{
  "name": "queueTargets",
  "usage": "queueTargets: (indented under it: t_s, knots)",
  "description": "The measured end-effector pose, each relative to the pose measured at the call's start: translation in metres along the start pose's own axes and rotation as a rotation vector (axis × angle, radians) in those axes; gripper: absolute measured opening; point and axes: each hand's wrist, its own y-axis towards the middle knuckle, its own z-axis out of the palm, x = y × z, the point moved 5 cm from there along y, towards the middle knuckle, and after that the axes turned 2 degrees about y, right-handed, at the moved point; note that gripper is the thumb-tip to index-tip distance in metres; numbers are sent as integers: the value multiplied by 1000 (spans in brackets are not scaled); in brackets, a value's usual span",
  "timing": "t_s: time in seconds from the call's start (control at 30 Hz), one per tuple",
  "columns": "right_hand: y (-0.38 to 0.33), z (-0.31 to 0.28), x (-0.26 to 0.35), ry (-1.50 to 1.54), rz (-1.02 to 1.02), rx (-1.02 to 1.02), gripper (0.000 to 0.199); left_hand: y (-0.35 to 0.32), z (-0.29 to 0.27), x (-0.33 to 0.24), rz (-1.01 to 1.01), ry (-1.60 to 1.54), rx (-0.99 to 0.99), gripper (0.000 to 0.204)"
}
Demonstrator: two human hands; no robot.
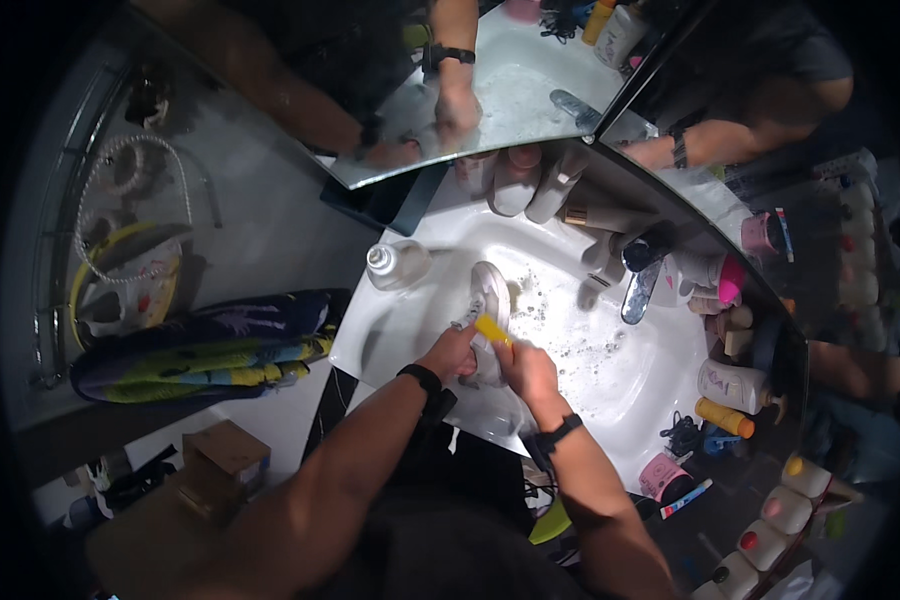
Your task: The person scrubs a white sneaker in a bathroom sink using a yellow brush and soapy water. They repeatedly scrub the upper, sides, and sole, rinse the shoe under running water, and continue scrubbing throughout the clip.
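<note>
A white shoe [488, 287] rests on the left side of the white sink [650, 415], its toe pointing away from me. My left hand [450, 353] is closed on the near part of the shoe. My right hand [530, 370] grips a yellow brush [490, 329], which lies against the shoe's upper. The brush's bristles are hidden. Both hands are close together, and they cover much of the shoe's near end. Soapy bubbles [595, 345] float in the basin to the right of the shoe.
A metal faucet [640, 290] reaches over the basin. A pump bottle [395, 265] stands on the left rim. Toiletry bottles [517, 182] line the back, and a lotion bottle [730, 383] stands at right. A mirror [510, 85] rises behind; a patterned towel [205, 350] hangs left.
</note>
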Motion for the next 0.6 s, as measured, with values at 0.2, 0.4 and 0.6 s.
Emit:
queueTargets:
  t_s: [0.2, 0.4, 0.6]
  knots:
    - [-12, 4, 4, -126, -57, 122, 55, 6, -2, 6, -77, -13, 135, 56]
    - [-22, -3, -7, -316, 59, 404, 63, -1, -10, 7, -159, 133, -91, 64]
    - [-25, 0, -9, -184, 7, 220, 61, -15, 2, -1, -137, 90, -22, 66]
